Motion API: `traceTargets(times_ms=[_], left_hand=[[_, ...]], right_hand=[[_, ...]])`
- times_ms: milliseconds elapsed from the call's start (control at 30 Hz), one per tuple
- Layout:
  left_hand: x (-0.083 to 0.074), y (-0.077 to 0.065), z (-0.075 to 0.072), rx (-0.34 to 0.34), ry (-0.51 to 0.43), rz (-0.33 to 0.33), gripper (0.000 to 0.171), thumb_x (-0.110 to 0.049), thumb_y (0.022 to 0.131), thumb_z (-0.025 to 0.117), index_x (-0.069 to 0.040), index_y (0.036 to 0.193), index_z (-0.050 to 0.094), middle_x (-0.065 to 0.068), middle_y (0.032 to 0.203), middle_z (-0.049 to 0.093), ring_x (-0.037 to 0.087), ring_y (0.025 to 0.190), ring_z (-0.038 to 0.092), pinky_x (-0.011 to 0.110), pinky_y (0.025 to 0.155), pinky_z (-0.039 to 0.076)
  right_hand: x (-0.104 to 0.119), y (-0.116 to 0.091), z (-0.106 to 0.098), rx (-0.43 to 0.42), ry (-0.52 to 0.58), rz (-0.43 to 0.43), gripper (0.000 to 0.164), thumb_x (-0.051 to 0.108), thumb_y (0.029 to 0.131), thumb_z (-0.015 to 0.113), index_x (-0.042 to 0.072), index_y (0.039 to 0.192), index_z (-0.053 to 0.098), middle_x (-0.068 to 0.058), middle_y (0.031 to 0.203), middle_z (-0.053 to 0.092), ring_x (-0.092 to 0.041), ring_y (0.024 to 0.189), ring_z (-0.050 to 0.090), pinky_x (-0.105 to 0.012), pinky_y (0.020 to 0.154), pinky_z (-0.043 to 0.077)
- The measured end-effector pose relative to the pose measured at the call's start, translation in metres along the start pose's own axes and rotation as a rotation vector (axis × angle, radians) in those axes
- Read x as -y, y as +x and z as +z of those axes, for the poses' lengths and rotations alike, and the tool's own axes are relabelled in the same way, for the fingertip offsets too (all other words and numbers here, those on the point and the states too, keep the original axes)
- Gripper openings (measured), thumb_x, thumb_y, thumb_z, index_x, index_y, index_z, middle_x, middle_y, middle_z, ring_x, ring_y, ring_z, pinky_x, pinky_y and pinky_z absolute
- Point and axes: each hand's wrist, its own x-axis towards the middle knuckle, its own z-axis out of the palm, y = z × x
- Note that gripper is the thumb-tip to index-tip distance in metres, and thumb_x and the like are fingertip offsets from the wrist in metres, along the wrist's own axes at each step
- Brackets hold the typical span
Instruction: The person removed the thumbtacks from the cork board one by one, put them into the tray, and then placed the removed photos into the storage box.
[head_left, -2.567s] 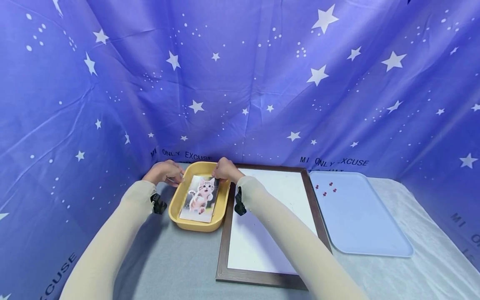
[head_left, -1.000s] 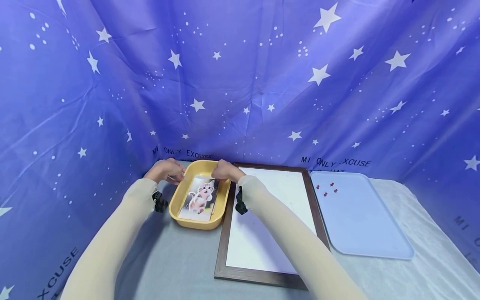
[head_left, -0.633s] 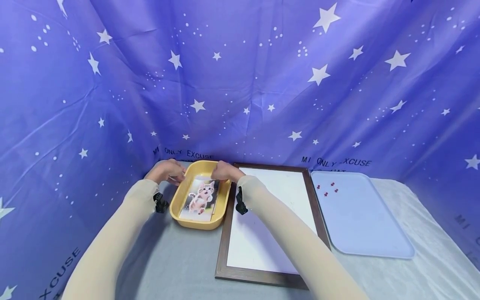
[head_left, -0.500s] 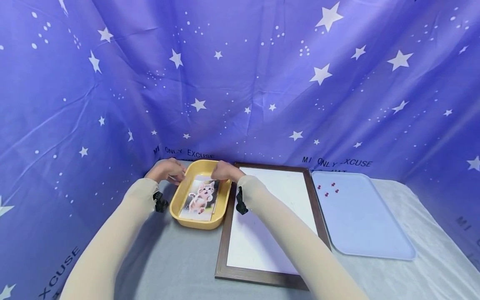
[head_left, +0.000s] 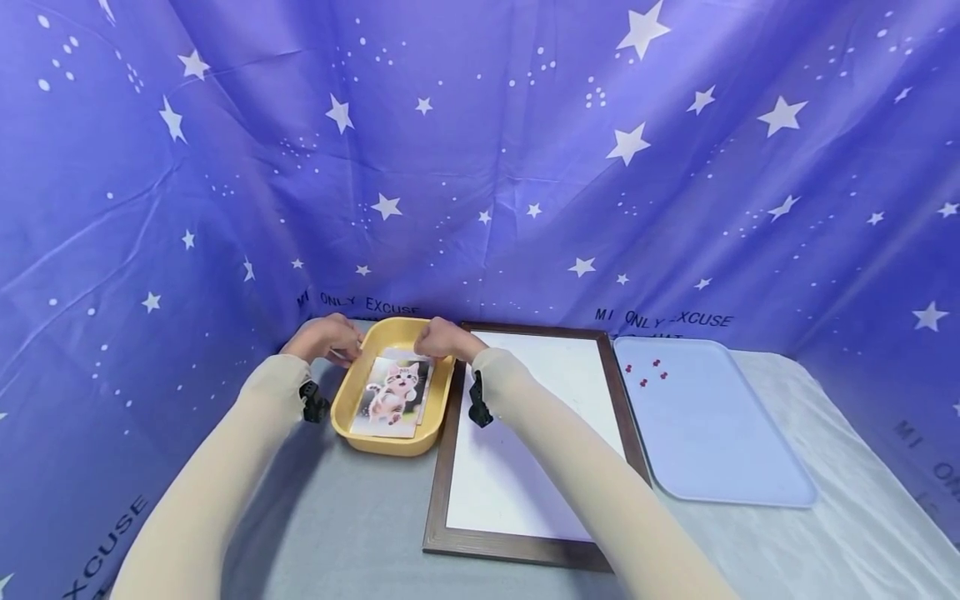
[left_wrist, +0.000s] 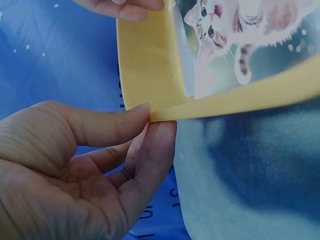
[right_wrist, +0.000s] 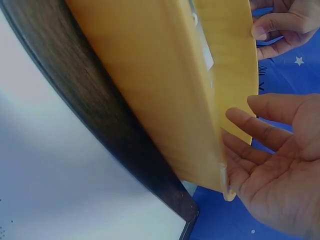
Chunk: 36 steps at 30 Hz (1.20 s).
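Observation:
A yellow tray [head_left: 386, 447] with raised sides holds a kitten photo [head_left: 392, 396]. Edges of other sheets show beneath the photo along its far and right sides. At the tray's far left corner, my left hand [head_left: 333, 335] pinches the rim between thumb and fingers, as the left wrist view shows clearly. My right hand [right_wrist: 285, 145] is at the far right corner. Its fingers reach over the rim into the tray, loosely spread, and nothing is visible between thumb and fingers. The fingers stay apart from the photo in the head view.
Right of the tray lies a whiteboard [head_left: 517, 450] in a dark wooden frame, under my right forearm. Beyond it is a pale blue tray [head_left: 720, 442] with several red push pins [head_left: 643, 382] near its far left corner. A starry blue curtain [head_left: 480, 167] hangs behind the grey cloth-covered table.
Early on, my right hand was at the photo's far right corner; now it is off it. The photo has shifted slightly, uncovering sheet edges beneath. My left hand has kept its place.

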Motion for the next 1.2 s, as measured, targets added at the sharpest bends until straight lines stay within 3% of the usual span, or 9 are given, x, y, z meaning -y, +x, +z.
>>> traceTargets(times_ms=[133,233,367,800,867,1000,1033,1100,1200], left_hand=[[-0.001,0.0,0.001,-0.005,-0.004,-0.009,0.037,0.005,0.096,0.058,0.008,0.133,0.058,0.012,0.109,0.063,0.016,0.083,0.062,0.03,0.079,0.063],[-0.001,-0.001,0.001,-0.003,0.002,-0.016,0.039,0.004,0.097,0.058,0.007,0.135,0.056,0.013,0.111,0.062,0.017,0.085,0.062,0.029,0.08,0.063],[0.002,-0.002,0.001,0.001,0.005,-0.022,0.04,0.004,0.097,0.057,0.007,0.137,0.053,0.013,0.111,0.059,0.018,0.087,0.063,0.028,0.078,0.063],[0.0,-0.007,0.004,-0.035,0.02,0.024,0.035,0.006,0.093,0.061,0.009,0.128,0.059,0.011,0.107,0.061,0.017,0.083,0.063,0.033,0.081,0.064],[0.0,-0.008,0.004,-0.04,0.018,0.03,0.029,0.006,0.092,0.061,0.008,0.121,0.061,0.011,0.103,0.06,0.016,0.08,0.063,0.034,0.081,0.064],[-0.001,-0.011,0.005,-0.066,0.038,0.052,0.003,0.003,0.091,0.06,0.0,0.092,0.059,0.007,0.086,0.058,0.016,0.073,0.06,0.035,0.079,0.061],[-0.002,-0.012,0.005,-0.08,0.056,0.069,0.008,0.001,0.091,0.059,-0.002,0.086,0.054,0.006,0.081,0.054,0.016,0.072,0.056,0.035,0.077,0.059],[-0.005,-0.015,0.006,-0.122,0.083,0.108,0.008,-0.005,0.092,0.06,0.001,0.093,0.054,0.012,0.09,0.057,0.024,0.084,0.059,0.04,0.085,0.056],[-0.012,-0.023,0.009,-0.212,0.116,0.169,0.041,-0.017,0.095,0.059,0.01,0.125,0.051,0.028,0.125,0.057,0.04,0.116,0.056,0.05,0.103,0.05]], right_hand=[[-0.003,-0.001,-0.002,-0.002,0.028,-0.011,0.031,0.007,0.099,0.057,-0.007,0.125,0.067,-0.029,0.121,0.069,-0.019,0.072,0.062,-0.048,0.1,0.056],[-0.003,-0.002,-0.003,0.006,0.039,-0.015,0.033,0.009,0.1,0.057,-0.007,0.128,0.065,-0.027,0.125,0.068,-0.032,0.091,0.068,-0.048,0.101,0.056],[-0.002,-0.003,-0.004,0.026,0.045,-0.008,0.034,0.012,0.102,0.056,-0.006,0.13,0.064,-0.028,0.127,0.066,-0.041,0.111,0.067,-0.046,0.101,0.056],[-0.001,-0.009,-0.019,0.042,0.057,-0.005,0.036,0.015,0.105,0.054,-0.005,0.133,0.062,-0.027,0.128,0.065,-0.041,0.115,0.066,-0.049,0.1,0.056],[0.001,-0.011,-0.02,0.052,0.059,-0.009,0.036,0.016,0.105,0.054,-0.004,0.134,0.061,-0.028,0.131,0.064,-0.041,0.116,0.066,-0.049,0.101,0.055],[0.005,-0.014,-0.023,0.069,0.045,-0.035,0.037,0.017,0.105,0.054,-0.004,0.135,0.061,-0.028,0.133,0.064,-0.041,0.117,0.066,-0.051,0.102,0.054],[0.006,-0.015,-0.024,0.075,0.041,-0.044,0.038,0.016,0.105,0.054,-0.004,0.136,0.06,-0.028,0.133,0.063,-0.041,0.117,0.066,-0.052,0.103,0.054],[0.007,-0.018,-0.026,0.079,0.017,-0.061,0.037,0.017,0.105,0.054,-0.003,0.136,0.061,-0.025,0.134,0.064,-0.041,0.117,0.066,-0.051,0.102,0.054],[0.01,-0.026,-0.031,0.073,-0.052,-0.107,0.034,0.016,0.105,0.055,-0.001,0.132,0.064,-0.022,0.13,0.067,-0.04,0.114,0.068,-0.048,0.098,0.057]])
